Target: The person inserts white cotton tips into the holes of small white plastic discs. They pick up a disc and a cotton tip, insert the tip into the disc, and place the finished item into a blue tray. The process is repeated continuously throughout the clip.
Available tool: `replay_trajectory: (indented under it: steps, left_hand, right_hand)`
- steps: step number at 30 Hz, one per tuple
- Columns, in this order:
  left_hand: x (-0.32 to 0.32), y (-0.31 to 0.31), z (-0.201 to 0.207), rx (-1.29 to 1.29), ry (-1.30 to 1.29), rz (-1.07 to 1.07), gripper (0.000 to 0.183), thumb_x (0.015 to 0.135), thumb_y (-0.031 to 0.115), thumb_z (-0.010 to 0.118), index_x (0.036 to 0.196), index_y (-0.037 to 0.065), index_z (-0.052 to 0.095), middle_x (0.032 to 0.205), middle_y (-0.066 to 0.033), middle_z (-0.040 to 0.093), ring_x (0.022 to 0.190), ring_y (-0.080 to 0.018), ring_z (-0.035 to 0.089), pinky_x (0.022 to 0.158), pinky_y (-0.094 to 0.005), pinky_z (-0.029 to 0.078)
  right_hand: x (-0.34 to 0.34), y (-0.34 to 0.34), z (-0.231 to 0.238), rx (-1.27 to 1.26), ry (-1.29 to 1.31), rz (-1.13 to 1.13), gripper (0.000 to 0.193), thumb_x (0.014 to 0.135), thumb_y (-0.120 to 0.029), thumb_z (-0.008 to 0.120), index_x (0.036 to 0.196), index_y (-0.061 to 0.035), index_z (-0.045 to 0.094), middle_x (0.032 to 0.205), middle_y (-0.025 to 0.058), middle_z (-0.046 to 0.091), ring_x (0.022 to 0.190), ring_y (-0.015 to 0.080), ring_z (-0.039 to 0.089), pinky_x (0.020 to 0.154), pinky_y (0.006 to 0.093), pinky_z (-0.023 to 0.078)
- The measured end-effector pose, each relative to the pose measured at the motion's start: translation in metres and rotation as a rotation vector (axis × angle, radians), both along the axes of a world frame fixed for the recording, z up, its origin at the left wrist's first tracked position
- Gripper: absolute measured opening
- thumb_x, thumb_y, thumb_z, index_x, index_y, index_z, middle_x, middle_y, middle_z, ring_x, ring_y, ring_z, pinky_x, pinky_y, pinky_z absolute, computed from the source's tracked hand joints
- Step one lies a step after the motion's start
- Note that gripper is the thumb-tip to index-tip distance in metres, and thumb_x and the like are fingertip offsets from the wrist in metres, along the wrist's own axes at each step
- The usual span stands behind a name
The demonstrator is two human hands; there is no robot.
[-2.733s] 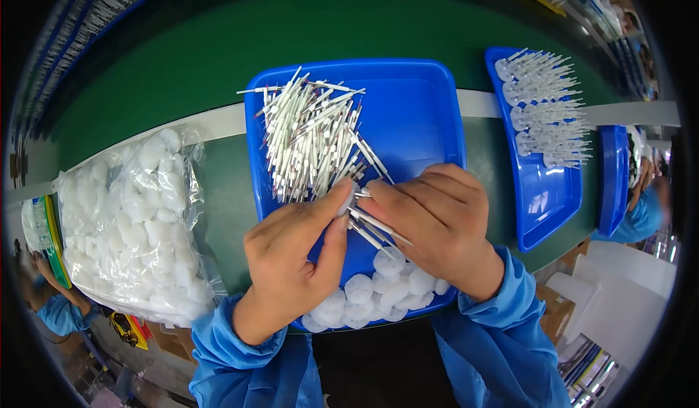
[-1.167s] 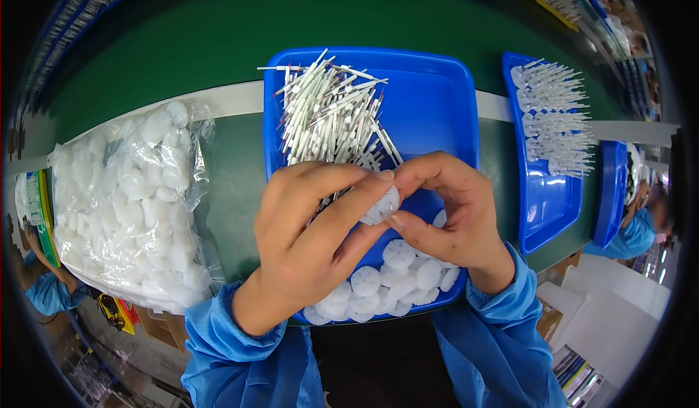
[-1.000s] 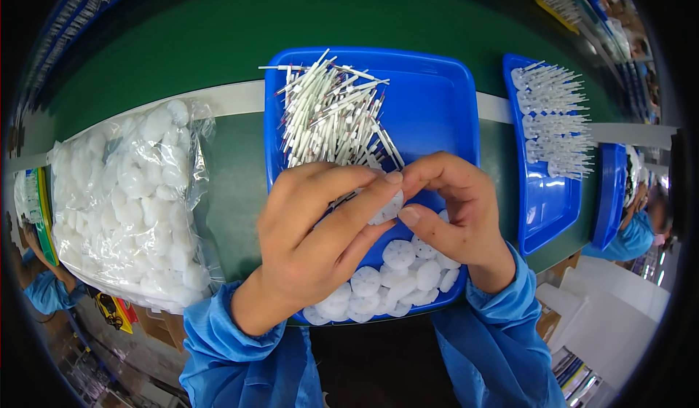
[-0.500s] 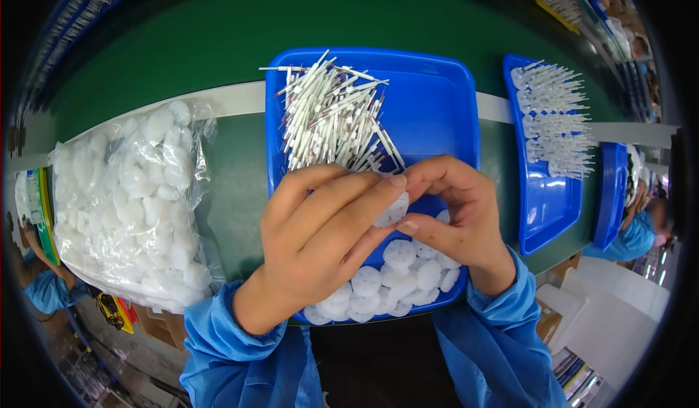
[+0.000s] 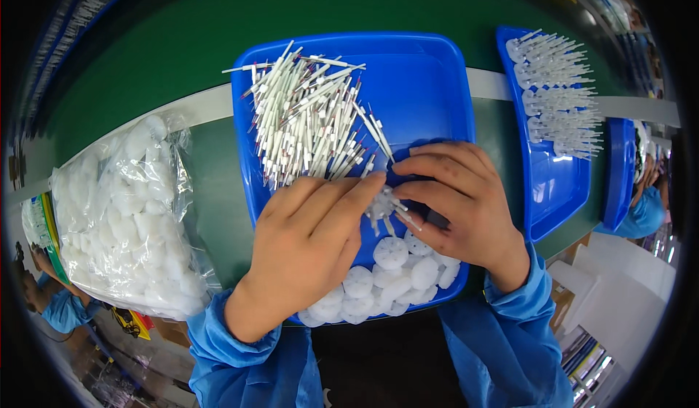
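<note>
White disc [image 5: 381, 202] with thin sticks [image 5: 405, 217] projecting from it is over the blue tray [image 5: 426, 91]. Open room spans the tray's upper right; a stick pile [image 5: 306, 120] fills its upper left, overhanging the left rim, and loose discs [image 5: 392, 253] line the near edge. Between the hands sits the disc: the left hand [image 5: 304, 233] holds its left side, fingers together; the right hand [image 5: 466, 204], fingers parted, curves round its right; whether it grips a stick I cannot tell.

Wrinkled blue sleeves [image 5: 234, 368], gathered cuffs [image 5: 526, 280], two bare hands [image 5: 302, 237]
</note>
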State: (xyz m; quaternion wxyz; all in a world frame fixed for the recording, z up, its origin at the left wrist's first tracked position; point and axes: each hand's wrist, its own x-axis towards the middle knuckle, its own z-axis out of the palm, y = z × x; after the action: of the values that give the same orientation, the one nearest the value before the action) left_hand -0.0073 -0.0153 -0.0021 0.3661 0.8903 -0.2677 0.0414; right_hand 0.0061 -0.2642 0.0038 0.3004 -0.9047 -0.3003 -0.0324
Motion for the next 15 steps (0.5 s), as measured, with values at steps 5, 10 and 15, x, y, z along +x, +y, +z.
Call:
replay_trajectory:
  steps: [5, 10, 15]
  left_hand:
    - [0.0014, -0.0005, -0.0007, 0.024, -0.008, -0.007, 0.029, 0.078, 0.002, 0.082, 0.106, 0.009, 0.080, 0.100, -0.0052, 0.075, 0.087, -0.0271, 0.068, 0.076, -0.0391, 0.056]
    - [0.0037, -0.0013, 0.0018, 0.048, 0.007, -0.028, 0.024, 0.079, 0.008, 0.085, 0.102, 0.012, 0.079, 0.098, -0.0002, 0.073, 0.086, -0.0237, 0.067, 0.075, -0.0382, 0.054]
    - [0.0037, -0.0013, -0.0064, 0.051, -0.002, -0.027, 0.020, 0.079, 0.009, 0.086, 0.097, 0.012, 0.079, 0.097, 0.0010, 0.073, 0.086, -0.0228, 0.067, 0.075, -0.0374, 0.053]
  right_hand:
    - [0.0008, -0.0016, -0.0061, 0.047, -0.005, 0.014, 0.028, 0.071, -0.012, 0.089, 0.096, -0.0131, 0.078, 0.115, 0.0001, 0.076, 0.113, 0.0253, 0.072, 0.098, 0.0435, 0.055]
    - [0.0015, -0.0007, -0.0042, 0.070, -0.007, 0.042, 0.026, 0.072, -0.013, 0.088, 0.096, -0.0134, 0.078, 0.109, -0.0008, 0.075, 0.111, 0.0232, 0.071, 0.098, 0.0432, 0.055]
    - [0.0005, 0.0031, -0.0089, 0.059, -0.039, 0.043, 0.021, 0.074, -0.015, 0.085, 0.094, -0.0124, 0.077, 0.104, -0.0006, 0.073, 0.107, 0.0224, 0.071, 0.098, 0.0436, 0.055]
